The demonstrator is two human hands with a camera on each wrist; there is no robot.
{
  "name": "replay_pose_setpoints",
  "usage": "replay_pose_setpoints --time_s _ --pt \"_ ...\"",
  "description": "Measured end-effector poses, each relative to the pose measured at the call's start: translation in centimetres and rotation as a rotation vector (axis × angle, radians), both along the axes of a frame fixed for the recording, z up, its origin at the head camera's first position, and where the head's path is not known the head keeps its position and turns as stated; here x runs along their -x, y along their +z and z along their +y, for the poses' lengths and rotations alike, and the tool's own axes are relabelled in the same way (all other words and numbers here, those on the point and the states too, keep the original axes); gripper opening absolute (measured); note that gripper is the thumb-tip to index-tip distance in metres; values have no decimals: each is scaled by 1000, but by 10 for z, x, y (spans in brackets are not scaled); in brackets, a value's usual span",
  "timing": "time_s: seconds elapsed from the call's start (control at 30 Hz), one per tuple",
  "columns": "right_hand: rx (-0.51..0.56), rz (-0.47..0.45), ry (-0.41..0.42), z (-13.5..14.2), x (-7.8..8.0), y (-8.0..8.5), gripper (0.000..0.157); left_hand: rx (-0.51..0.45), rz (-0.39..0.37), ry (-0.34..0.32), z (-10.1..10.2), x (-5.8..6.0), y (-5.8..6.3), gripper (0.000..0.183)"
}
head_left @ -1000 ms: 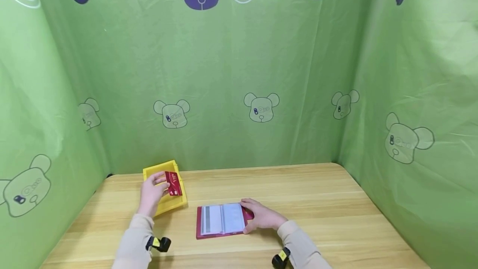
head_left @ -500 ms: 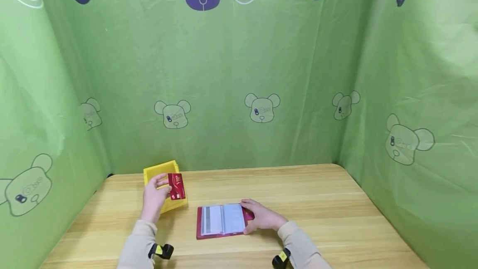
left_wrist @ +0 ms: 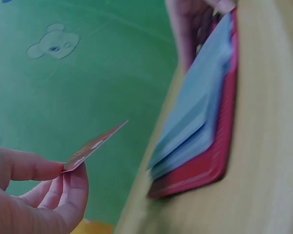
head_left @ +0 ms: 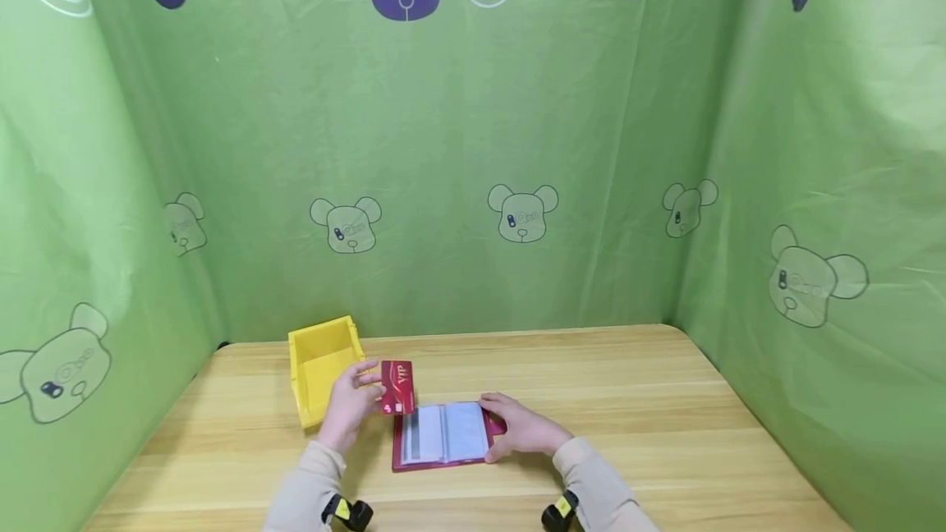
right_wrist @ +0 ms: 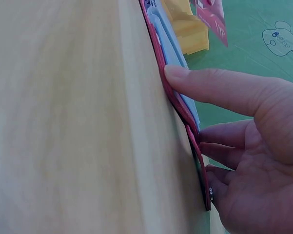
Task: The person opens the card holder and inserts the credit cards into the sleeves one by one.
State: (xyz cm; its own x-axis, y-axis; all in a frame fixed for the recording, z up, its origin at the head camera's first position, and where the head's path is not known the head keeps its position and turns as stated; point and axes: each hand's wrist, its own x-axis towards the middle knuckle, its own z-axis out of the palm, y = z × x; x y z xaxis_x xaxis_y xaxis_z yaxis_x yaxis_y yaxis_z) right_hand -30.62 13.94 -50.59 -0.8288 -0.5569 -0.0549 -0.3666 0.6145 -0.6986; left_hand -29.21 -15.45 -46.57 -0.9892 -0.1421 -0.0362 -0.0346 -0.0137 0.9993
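My left hand pinches a red VIP card between thumb and fingers. The card is raised above the table, overlapping the upper left corner of an open card holder in the head view. That holder has a dark red cover and clear plastic sleeves, and lies flat. From its right side, my right hand holds it, thumb at the near edge and fingers at the far edge. A strap with a metal snap sticks out under this hand. The left wrist view shows the card nearly edge-on.
A yellow plastic bin stands behind the left hand, at the back left of the wooden table. Green curtains with bear prints enclose the table at the back and both sides.
My left hand has carried the VIP card out from over the yellow bin, rightward and closer to me, up to the card holder. My right hand has stayed on the holder.
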Motion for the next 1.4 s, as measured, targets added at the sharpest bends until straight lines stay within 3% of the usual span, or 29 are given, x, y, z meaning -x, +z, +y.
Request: replay_pose_setpoints --time_s 0.43,0.77,0.9,1.03,1.2,1.4 --pt "52 -38 -17 3 1 2 96 -62 -51 -140 35 -6 -19 63" --pt "276 -25 -196 -9 -4 9 73 -83 -69 -246 49 -14 -23 64" --pt "413 -89 -228 -17 -6 11 67 -77 -76 -261 52 -16 -24 63" --pt "513 -198 -206 -23 -9 13 68 -87 -84 -266 55 -17 -26 63" --pt "566 -319 -176 -28 -14 16 69 -106 -84 -279 56 -17 -28 63" --pt "558 -319 -163 -32 -16 15 70 -101 -80 -303 55 -18 -27 61"
